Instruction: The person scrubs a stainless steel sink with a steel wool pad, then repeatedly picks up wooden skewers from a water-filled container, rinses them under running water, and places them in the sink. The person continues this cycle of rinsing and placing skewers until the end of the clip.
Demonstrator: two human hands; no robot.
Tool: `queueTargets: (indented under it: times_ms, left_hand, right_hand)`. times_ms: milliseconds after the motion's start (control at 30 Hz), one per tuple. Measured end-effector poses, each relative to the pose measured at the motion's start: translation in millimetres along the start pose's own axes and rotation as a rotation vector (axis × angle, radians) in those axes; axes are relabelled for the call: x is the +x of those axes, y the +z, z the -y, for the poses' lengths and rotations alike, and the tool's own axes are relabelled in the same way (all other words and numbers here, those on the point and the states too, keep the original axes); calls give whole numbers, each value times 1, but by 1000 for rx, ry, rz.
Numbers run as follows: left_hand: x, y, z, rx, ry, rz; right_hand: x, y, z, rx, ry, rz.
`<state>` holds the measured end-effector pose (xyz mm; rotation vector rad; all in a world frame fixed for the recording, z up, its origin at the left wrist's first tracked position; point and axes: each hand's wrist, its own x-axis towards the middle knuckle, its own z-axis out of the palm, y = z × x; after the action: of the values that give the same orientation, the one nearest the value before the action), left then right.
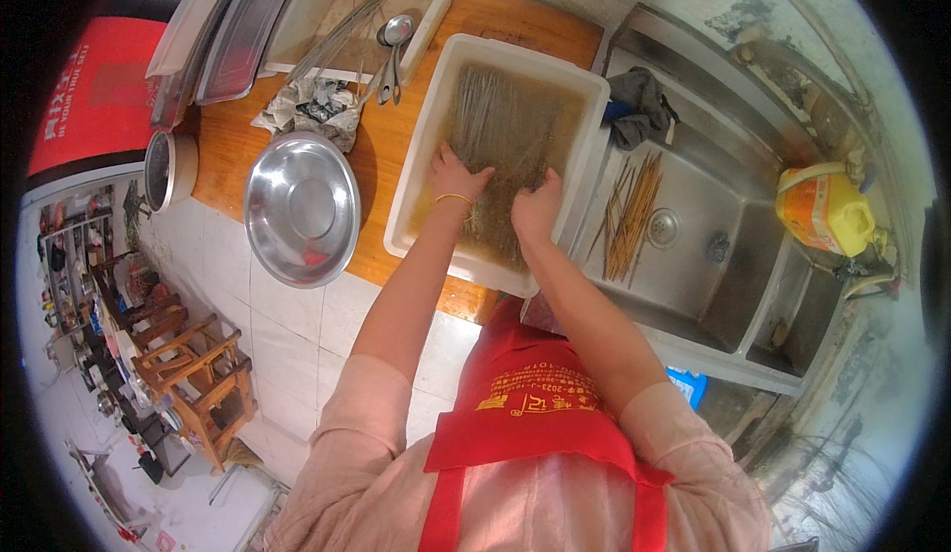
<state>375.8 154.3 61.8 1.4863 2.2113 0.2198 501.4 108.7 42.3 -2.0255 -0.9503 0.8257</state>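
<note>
Both hands dip into murky brown water in a white plastic tub [402,203]. A bundle of thin metal skewers [478,102] lies under the water at the tub's far side. My left hand [455,179], with a yellow bangle at the wrist, is at the near end of this bundle, thumb and fingers apart. Beside it, at the tub's right side, my right hand [538,206] is bent with its fingers curled down into the water. The cloudy water hides those fingers, so whether they hold anything cannot be told.
Right of the tub, bamboo skewers [633,217] lie in a steel sink [698,180], with a dark cloth [639,110] on its rim. A yellow jug [825,210] stands beyond. Leftward are a steel bowl [302,210], a crumpled cloth [316,110] and another tub [442,13] holding skewers and ladles [394,61].
</note>
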Motion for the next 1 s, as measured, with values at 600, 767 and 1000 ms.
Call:
queueTargets:
  times_ms: [600, 767, 1000]
  left_hand:
    - [44, -4, 24, -711, -108, 382]
    - [44, -20, 35, -780, -86, 417]
    - [38, -30, 23, -484, 14, 222]
  right_hand:
    - [19, 13, 16, -176, 80, 115]
    - [16, 3, 8, -104, 156, 210]
    - [6, 3, -8, -50, 23, 141]
